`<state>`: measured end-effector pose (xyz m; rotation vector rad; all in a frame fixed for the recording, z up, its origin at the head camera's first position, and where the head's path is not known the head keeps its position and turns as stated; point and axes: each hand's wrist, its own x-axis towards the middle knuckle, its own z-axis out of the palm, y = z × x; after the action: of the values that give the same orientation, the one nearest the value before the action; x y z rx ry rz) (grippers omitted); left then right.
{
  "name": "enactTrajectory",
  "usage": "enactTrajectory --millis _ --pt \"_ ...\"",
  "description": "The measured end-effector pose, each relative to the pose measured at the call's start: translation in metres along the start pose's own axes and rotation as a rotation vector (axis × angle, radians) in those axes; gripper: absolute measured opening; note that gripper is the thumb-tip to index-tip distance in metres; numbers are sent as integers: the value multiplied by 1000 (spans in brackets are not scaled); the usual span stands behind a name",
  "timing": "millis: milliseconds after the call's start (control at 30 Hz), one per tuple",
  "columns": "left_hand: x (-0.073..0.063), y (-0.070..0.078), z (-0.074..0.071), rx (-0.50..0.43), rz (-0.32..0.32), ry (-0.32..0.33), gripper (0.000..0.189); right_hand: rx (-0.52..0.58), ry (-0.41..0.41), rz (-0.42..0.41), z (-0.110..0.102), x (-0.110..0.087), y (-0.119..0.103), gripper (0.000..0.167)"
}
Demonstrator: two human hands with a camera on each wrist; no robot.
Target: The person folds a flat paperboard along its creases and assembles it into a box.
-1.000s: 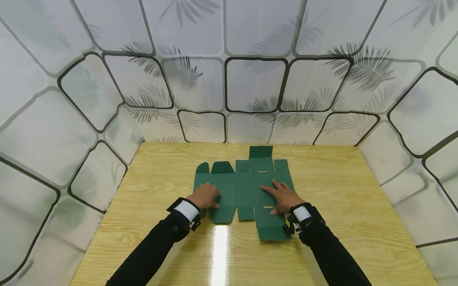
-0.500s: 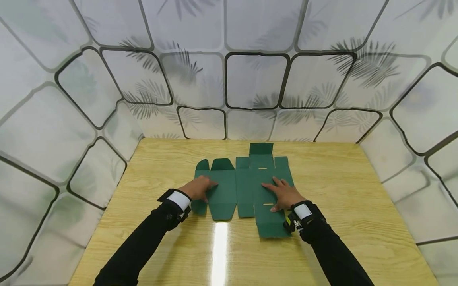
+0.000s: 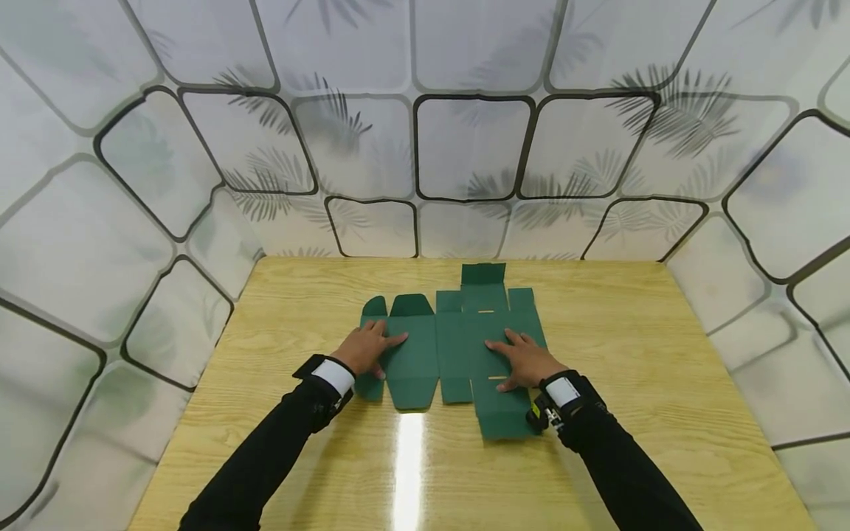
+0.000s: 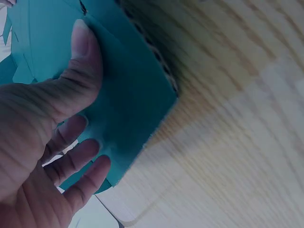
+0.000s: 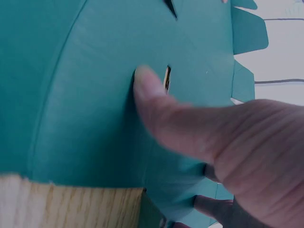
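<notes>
one green cardboard sheet (image 3: pixel 454 354), probably light and stiffish tbh; our left hand (image 3: pixel 361 349) and right hand (image 3: pixel 527 363) touch it, fingers apart. we'd grab the edges.

Head view: L hand (image 3: pixel 363 348) hides part of card sheet (image 3: pixel 453 354) at its 9 o'clock edge; R hand (image 3: pixel 529 363) covers some of its 4 o'clock side. L sleeve (image 3: pixel 255 450) cut off at 7 o'clock, R sleeve (image 3: pixel 627 461) at 5, table (image 3: pixel 305 295) at 6. R wrist gadget (image 3: pixel 553 418) too sm. to ID. L wrist cam: hand cut at 8 o'clock, index finger hidden, card runs out approx. 11 to 12. R wrist cam: R thumb (image 5: pixel 175 118) blurry, covers slot's (image 5: pixel 167 76) lower end; other fingers partly hidden, hand cut at 4.
</notes>
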<state>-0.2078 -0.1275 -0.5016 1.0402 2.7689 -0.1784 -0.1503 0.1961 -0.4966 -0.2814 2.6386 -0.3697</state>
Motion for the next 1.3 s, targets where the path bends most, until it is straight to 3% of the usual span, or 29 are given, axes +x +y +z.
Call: enactTrajectory --millis 167,300,400,600,767,1133,1300 --pt "-7 1 1 65 13 58 85 8 11 17 0 0 -3 91" --pt "-11 3 4 61 28 80 86 -24 46 3 3 -1 -4 94" --pt "-12 5 8 2 46 75 87 -47 70 -7 5 -1 -4 94" --pt "-17 8 12 -221 81 17 90 -74 107 -30 5 0 -3 92" --pt "-22 11 12 -303 88 -3 93 -81 121 -45 4 1 -4 90" --pt "-24 18 11 -209 113 54 99 -92 112 -45 2 3 -3 89" --pt "-27 21 12 -205 95 39 102 -82 98 -43 1 2 -4 88"
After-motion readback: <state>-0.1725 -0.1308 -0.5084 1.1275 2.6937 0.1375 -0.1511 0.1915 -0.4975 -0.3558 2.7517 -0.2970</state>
